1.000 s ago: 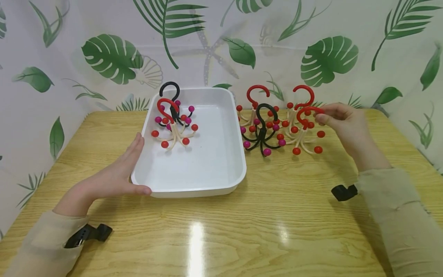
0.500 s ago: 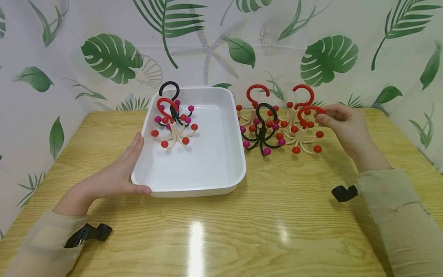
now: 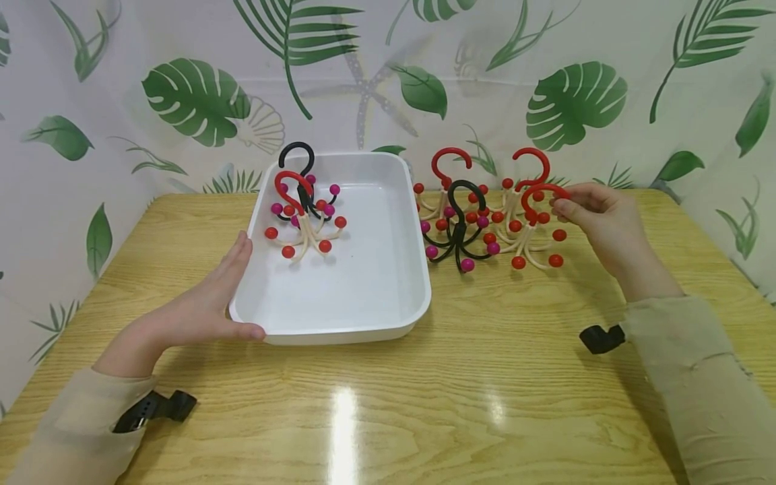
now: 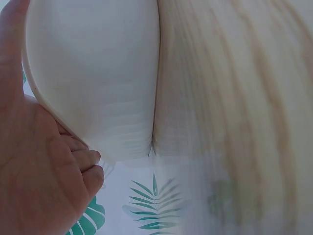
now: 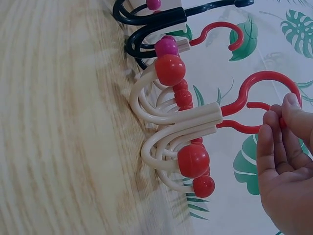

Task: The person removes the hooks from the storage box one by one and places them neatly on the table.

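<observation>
My right hand [image 3: 612,219] pinches the end of the red hook on a cream multi-armed hanger [image 3: 530,237] between thumb and fingertips. Red balls tip this hanger's curved arms, and it stands upright over the table. Close up in the right wrist view, thumb and fingers meet at the tip of the red hook [image 5: 268,76]. My left hand [image 3: 209,303] rests against the white tray [image 3: 358,296] at its near left corner, fingers along the left side and thumb at the front rim. Inside the tray stand a cream hanger [image 3: 308,232] and, behind it, a black hanger [image 3: 297,151].
Right of the tray, a black hanger [image 3: 459,236] with magenta balls stands in front of a red-hooked hanger [image 3: 445,182]. Another red-hooked hanger [image 3: 542,162] is behind the held one, partly overlapped. A leaf-patterned cloth [image 3: 364,54] backs the wooden table [image 3: 424,411].
The hanger in my right hand has shifted very slightly, its hook tilting a little. My left hand and the tray have stayed put.
</observation>
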Tool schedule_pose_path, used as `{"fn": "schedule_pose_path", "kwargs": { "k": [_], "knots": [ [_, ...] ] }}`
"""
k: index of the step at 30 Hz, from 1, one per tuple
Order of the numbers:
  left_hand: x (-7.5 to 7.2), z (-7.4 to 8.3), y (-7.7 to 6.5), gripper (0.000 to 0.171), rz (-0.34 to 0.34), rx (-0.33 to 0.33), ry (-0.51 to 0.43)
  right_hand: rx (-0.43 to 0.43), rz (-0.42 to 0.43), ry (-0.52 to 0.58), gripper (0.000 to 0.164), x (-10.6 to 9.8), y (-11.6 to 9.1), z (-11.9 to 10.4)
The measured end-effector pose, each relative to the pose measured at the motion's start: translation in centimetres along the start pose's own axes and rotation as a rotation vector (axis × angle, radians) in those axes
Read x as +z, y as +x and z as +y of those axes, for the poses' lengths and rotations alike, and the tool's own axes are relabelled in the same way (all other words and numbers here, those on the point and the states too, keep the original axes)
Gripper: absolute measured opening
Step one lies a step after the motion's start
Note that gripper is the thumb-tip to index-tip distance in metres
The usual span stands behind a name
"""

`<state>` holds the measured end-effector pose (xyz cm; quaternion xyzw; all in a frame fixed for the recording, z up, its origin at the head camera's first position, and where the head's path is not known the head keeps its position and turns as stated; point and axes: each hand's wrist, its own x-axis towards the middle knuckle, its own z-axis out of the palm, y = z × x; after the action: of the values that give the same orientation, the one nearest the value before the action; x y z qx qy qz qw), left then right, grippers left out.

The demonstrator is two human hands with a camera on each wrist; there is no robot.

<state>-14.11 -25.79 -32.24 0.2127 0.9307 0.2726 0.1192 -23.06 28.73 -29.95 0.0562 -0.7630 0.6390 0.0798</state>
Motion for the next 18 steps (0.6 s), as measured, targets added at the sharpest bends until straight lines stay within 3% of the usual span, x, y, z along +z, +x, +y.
{"fn": "schedule_pose_path", "kwargs": {
  "k": [9,18],
  "knots": [
    [-0.1,0.03,-0.05,0.131,-0.005,0.004,0.001,0.001,-0.008,0.028,0.026,0.03,0.01,0.04],
    [0.03,-0.09,0.04,0.131,0.008,0.003,-0.001,0.055,0.016,-0.169,0.04,0.14,-0.08,-0.41]
  ]
}}
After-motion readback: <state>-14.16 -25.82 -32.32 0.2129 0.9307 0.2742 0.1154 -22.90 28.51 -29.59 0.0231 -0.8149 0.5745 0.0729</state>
